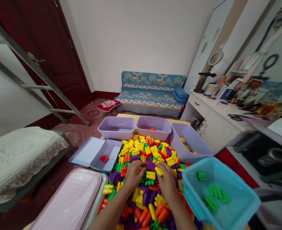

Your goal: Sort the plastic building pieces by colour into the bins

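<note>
A heap of plastic toy building blocks (146, 190) in yellow, purple, orange, green and red lies in front of me, with both hands in it. My left hand (134, 175) has its fingers curled over the pile, tips close to a purple block (151, 165); whatever they pinch is hidden. My right hand (166, 179) is closed around a yellow block (159, 171), and its fingertips come up beside the purple one. Just below the gap between the hands sits another yellow block (150, 175).
Behind the heap stand lilac bins (117, 124), one with orange pieces, another with yellow. A turquoise bin (191, 195) holding green blocks is at right. To the left are a shallow tray (118, 150) with a red block and a pink lid (71, 198).
</note>
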Motion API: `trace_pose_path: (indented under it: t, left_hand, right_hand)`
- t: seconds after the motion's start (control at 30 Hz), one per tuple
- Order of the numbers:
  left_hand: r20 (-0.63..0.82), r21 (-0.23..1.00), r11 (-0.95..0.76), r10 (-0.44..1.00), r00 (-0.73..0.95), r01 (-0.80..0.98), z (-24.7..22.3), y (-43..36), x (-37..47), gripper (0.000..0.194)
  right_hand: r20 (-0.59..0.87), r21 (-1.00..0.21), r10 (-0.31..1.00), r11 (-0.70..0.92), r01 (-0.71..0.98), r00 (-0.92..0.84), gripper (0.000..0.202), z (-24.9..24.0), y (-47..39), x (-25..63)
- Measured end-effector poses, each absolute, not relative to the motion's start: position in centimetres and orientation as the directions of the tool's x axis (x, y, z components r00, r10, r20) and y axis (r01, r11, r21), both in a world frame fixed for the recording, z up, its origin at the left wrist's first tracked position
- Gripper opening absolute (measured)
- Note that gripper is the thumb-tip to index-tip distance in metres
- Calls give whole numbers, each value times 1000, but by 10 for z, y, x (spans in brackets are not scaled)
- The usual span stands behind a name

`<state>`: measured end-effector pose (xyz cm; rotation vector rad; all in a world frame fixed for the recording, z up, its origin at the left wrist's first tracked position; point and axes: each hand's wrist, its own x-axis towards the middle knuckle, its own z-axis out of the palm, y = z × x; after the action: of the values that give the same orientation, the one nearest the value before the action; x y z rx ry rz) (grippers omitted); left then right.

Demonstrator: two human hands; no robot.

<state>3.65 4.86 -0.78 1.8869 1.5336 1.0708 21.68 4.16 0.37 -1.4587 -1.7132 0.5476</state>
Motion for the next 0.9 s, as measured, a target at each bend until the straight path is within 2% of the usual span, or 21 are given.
trace_pose_path:
  t: [0.07, 0.17, 0.23, 0.27, 0.33, 0.4, 0.5, 0.7, 0.77, 0.9]
  left_hand:
    - [266, 772, -256, 961, 71, 582, -7, 48, 36, 20]
    - [258, 777, -250, 964, 71, 578, -7, 47, 36, 21]
    - [255, 775, -249, 964, 72, 581, -7, 46, 36, 22]
    - [255, 772, -249, 964, 73, 584, -7, 46, 36, 23]
    - [257, 765, -251, 963, 76, 593, -7, 46, 36, 23]
    - [260, 760, -254, 962, 78, 599, -7, 47, 36, 23]
    - [267, 754, -260, 960, 80, 603, -8, 47, 36, 22]
    - [271, 749, -268, 958, 89, 606, -8, 47, 36, 23]
    - [270, 748, -268, 959, 91, 607, -8, 47, 36, 22]
    - [266, 749, -263, 960, 87, 608, -8, 48, 36, 23]
  right_hand:
    - [230, -883, 973, 197, 427, 27, 31, 7, 45, 213]
    - [-36, -999, 994, -40, 35, 104, 41, 12, 47, 205]
    - [-193, -953, 978, -170, -252, 72, 53, 18, 45, 200]
    - [-228, -913, 973, -201, -355, 37, 58, 21, 44, 198]
    - [-241, -864, 970, -221, -453, -14, 61, 26, 40, 196]
    - [-239, -869, 970, -230, -439, -35, 54, 30, 38, 198]
    - [-252, -911, 967, -247, -329, -30, 44, 31, 39, 202]
    - [-215, -974, 976, -216, -74, -22, 44, 23, 42, 209]
    - [-212, -975, 977, -214, -64, -35, 43, 24, 42, 208]
    - [-239, -955, 970, -244, -167, -50, 43, 31, 40, 205]
